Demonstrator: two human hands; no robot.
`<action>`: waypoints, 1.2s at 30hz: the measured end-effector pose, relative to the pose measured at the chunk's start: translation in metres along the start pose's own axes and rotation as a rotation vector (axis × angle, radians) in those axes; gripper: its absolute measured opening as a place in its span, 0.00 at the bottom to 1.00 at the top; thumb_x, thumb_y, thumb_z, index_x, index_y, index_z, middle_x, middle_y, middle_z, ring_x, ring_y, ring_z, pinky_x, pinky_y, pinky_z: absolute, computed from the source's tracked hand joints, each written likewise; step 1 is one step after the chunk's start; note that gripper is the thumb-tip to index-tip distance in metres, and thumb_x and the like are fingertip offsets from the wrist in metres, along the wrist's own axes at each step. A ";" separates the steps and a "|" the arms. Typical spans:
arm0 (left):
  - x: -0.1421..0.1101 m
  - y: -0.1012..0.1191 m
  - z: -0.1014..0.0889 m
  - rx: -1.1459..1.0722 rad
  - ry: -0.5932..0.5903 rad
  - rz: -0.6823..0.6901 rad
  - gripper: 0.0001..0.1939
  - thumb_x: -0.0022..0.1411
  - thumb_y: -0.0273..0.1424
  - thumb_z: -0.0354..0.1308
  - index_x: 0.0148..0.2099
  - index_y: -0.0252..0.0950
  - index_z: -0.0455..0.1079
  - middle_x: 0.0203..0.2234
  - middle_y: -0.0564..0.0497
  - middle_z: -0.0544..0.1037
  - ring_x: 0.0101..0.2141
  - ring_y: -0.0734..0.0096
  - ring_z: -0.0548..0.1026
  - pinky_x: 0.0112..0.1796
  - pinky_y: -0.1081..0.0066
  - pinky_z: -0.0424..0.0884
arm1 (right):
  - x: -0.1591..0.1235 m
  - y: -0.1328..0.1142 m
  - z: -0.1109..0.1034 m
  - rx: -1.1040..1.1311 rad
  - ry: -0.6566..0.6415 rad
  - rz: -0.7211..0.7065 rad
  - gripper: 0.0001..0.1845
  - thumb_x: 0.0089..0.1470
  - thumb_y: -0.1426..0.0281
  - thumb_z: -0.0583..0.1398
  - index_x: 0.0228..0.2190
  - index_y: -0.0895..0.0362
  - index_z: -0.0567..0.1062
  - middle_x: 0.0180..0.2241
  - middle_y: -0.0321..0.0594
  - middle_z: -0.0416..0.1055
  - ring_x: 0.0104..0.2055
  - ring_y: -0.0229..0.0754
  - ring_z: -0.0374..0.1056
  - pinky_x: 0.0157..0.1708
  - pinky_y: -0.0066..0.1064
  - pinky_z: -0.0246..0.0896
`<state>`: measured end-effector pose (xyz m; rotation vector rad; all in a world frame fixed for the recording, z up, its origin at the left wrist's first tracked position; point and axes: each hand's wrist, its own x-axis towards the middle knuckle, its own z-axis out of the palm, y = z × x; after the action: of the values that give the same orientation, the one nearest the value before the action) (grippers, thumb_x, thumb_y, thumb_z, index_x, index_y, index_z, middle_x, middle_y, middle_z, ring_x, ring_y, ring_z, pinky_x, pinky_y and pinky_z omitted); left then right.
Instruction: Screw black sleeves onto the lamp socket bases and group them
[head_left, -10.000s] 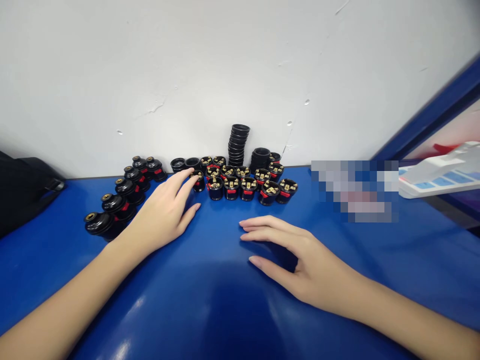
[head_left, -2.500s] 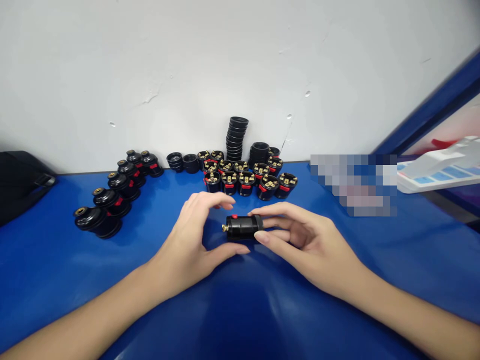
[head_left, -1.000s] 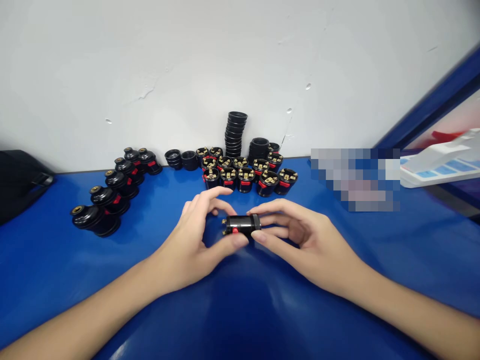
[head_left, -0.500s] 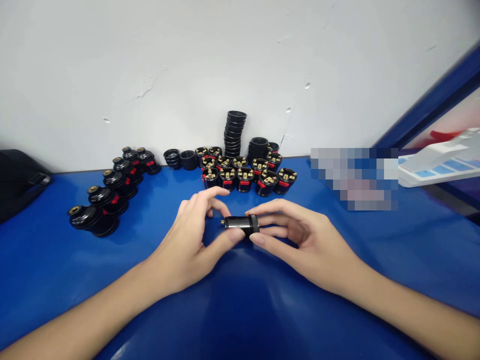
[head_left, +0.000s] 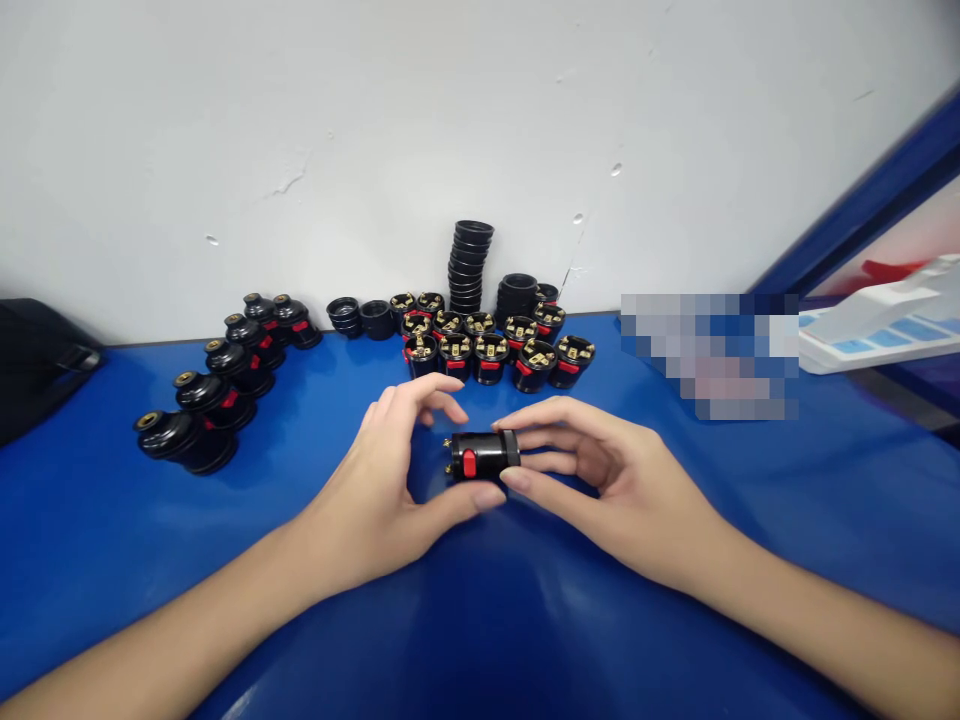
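A black lamp socket (head_left: 487,455) lies sideways between my hands, its red switch facing me and brass terminals pointing left. A black ring (head_left: 511,450) sits around its right end. My right hand (head_left: 600,470) grips the socket at that ring, thumb in front and fingers behind. Around the terminal end curves my left hand (head_left: 390,470), fingers apart. Its thumb lies along the underside of the socket; whether it touches is hard to tell. Beyond the hands stand several similar sockets (head_left: 489,360) with terminals up.
On the blue table (head_left: 480,640), capped lamp sockets (head_left: 214,400) form a slanting row at left. Stacked black rings (head_left: 470,268) lean near the white wall (head_left: 375,120). Loose rings (head_left: 344,318) stand beside them. A black bag-like object (head_left: 37,370) is far left, a white tray (head_left: 885,330) far right.
The lamp socket has turned about its long axis, bringing the red switch into view. My left thumb has slid down and right, and its fingertips have come off the socket.
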<state>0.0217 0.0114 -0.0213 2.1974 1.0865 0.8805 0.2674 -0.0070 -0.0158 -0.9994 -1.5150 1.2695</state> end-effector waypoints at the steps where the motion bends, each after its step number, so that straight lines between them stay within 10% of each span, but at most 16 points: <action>1: 0.001 0.002 -0.001 0.008 -0.028 -0.038 0.27 0.77 0.44 0.61 0.70 0.48 0.57 0.51 0.48 0.79 0.51 0.56 0.76 0.55 0.53 0.68 | 0.000 0.000 0.000 0.000 -0.007 -0.011 0.15 0.59 0.64 0.75 0.46 0.52 0.81 0.45 0.42 0.87 0.48 0.50 0.86 0.53 0.41 0.86; 5: 0.005 0.009 -0.004 0.059 -0.078 -0.073 0.15 0.84 0.42 0.45 0.63 0.45 0.66 0.36 0.54 0.80 0.39 0.62 0.77 0.48 0.56 0.67 | -0.001 0.002 0.001 0.010 -0.046 -0.058 0.15 0.60 0.67 0.74 0.47 0.52 0.81 0.48 0.41 0.86 0.52 0.48 0.85 0.57 0.40 0.83; 15: 0.002 -0.003 -0.002 0.009 0.051 0.091 0.37 0.63 0.45 0.77 0.67 0.49 0.63 0.50 0.51 0.79 0.50 0.59 0.75 0.53 0.59 0.68 | 0.001 0.000 -0.001 0.009 -0.004 0.004 0.15 0.59 0.64 0.75 0.45 0.52 0.81 0.45 0.42 0.86 0.47 0.49 0.87 0.50 0.39 0.86; 21: 0.006 0.003 -0.003 0.082 -0.058 -0.059 0.14 0.82 0.41 0.51 0.63 0.46 0.67 0.35 0.55 0.80 0.37 0.63 0.76 0.46 0.59 0.66 | 0.000 0.002 0.000 -0.022 -0.004 -0.028 0.15 0.60 0.63 0.75 0.47 0.52 0.81 0.45 0.42 0.86 0.49 0.50 0.86 0.52 0.41 0.86; 28: 0.000 -0.002 0.002 -0.019 0.024 0.036 0.36 0.68 0.40 0.72 0.69 0.50 0.56 0.53 0.49 0.78 0.52 0.58 0.75 0.55 0.55 0.68 | 0.001 0.001 -0.001 -0.014 0.007 -0.002 0.18 0.59 0.59 0.75 0.46 0.51 0.80 0.46 0.44 0.86 0.49 0.53 0.86 0.51 0.44 0.86; 36: 0.004 0.003 -0.002 -0.012 -0.085 -0.031 0.14 0.82 0.37 0.51 0.66 0.47 0.60 0.36 0.56 0.78 0.38 0.65 0.77 0.49 0.57 0.66 | 0.000 0.003 0.000 -0.002 -0.022 -0.042 0.15 0.61 0.66 0.74 0.47 0.52 0.81 0.47 0.42 0.85 0.51 0.48 0.85 0.54 0.39 0.85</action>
<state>0.0239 0.0133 -0.0164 2.1816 1.0699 0.7710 0.2676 -0.0064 -0.0185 -0.9530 -1.5462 1.2538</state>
